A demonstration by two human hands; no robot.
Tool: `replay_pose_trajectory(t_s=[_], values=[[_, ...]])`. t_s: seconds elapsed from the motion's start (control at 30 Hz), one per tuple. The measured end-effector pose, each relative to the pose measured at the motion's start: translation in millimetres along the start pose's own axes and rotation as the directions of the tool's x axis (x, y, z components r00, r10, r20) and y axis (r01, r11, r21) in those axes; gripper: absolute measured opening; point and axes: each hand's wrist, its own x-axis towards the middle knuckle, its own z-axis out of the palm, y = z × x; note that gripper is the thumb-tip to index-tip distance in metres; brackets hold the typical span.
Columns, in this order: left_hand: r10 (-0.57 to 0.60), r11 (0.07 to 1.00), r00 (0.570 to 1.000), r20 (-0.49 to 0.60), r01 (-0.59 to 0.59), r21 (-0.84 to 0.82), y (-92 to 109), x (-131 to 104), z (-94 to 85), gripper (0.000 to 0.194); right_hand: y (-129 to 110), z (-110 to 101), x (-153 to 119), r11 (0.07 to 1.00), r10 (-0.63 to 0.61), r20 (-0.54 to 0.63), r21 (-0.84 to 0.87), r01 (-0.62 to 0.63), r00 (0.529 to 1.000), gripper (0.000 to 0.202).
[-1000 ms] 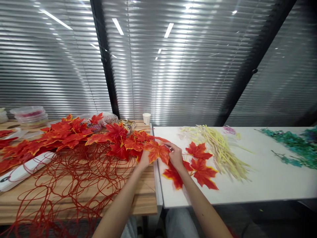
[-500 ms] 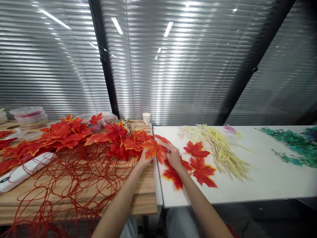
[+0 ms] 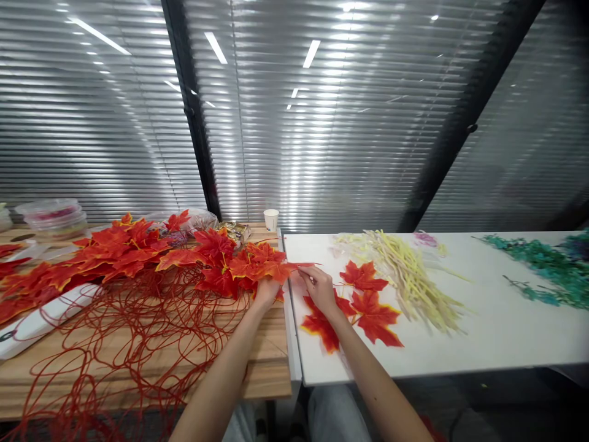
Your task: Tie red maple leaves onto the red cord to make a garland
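Head view: your left hand [image 3: 267, 293] is under a red leaf [image 3: 271, 271] near the seam between wooden table [image 3: 269, 362] and white table [image 3: 506, 334], its fingers too hidden to judge their spread or hold. Your right hand [image 3: 322, 291] has its fingers nearly together at the leaf's tip, grip unclear. You seem to be positioning the leaf; next calls for a light, steady pinch

On the wood table [image 3: 271, 341]: red leaves [image 3: 129, 245], red cord [image 3: 151, 294] (tangled, spilling over the near edge), a cup [image 3: 271, 219], tubs [image 3: 53, 220]. On the white table [image 3: 460, 347]: more leaves [image 3: 375, 313], yellow stems [image 3: 418, 282], green sprigs [image 3: 547, 270].
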Motion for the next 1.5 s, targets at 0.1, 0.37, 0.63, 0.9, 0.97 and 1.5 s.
replay_pose_trajectory(t_s=[0.1, 0.37, 0.63, 0.9, 0.97, 1.5], values=[[-0.036, 0.999, 0.999, -0.004, 0.036, -0.002, 3, 0, 3.5, 0.017, -3, 0, 1, 1.0, -0.015, -0.013, 0.023, 0.016, 1.0, 0.019], [-0.155, 0.973, 0.986, 0.058, 0.162, -0.164, 5, -4, 2.9, 0.025, -6, 1, -1, 0.999, -0.041, 0.018, 0.014, 0.041, 0.999, 0.018], [-0.223, 0.957, 0.959, 0.177, 0.25, -0.15, 17, -7, 10.1, 0.009, -10, 1, 0, 0.997, -0.054, -0.018, 0.053, 0.055, 0.998, 0.019], [-0.193, 0.952, 0.957, 0.218, 0.237, -0.194, 12, -4, 5.9, 0.021, -7, 3, -2, 0.999, -0.046, -0.03, 0.024, 0.046, 0.999, 0.019], [-0.172, 0.957, 0.963, 0.209, 0.213, -0.199, 12, -3, 5.3, 0.022, -5, 4, -2, 0.999, -0.036, -0.027, -0.005, 0.036, 0.999, 0.019], [-0.156, 0.935, 0.976, 0.15, 0.195, -0.298, 12, -2, 7.5, 0.02, -2, 7, -4, 1.0, -0.005, -0.025, 0.012, 0.005, 1.0, 0.017]])
